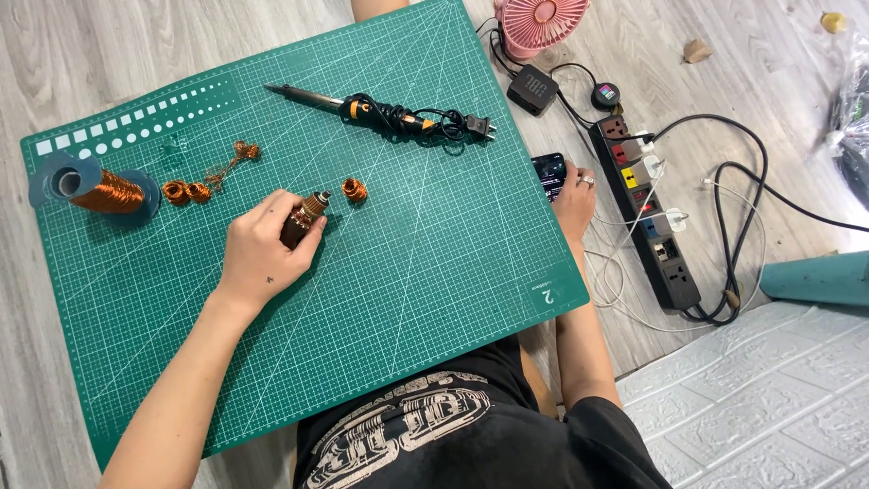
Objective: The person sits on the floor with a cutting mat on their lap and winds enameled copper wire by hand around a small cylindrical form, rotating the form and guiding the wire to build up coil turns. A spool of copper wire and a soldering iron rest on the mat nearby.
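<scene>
My left hand (pixel 261 251) rests on the green cutting mat (pixel 407 263) and grips a small brown motor rotor (pixel 305 216) with copper windings at its tip. A loose copper coil (pixel 354 189) lies just right of the rotor. Two more small coils (pixel 186 191) and a tangle of copper wire (pixel 237 156) lie to the left. A spool of copper wire (pixel 100 190) lies on its side at the mat's left edge. My right hand (pixel 574 203) is off the mat's right edge, fingers on a dark phone (pixel 549 173).
A soldering iron (pixel 362 109) with coiled cord lies at the mat's far side. A black power strip (pixel 647 213) with plugs and cables runs along the right. A pink fan (pixel 540 20), a black adapter (pixel 531 89) and white foam panelling (pixel 769 398) are nearby.
</scene>
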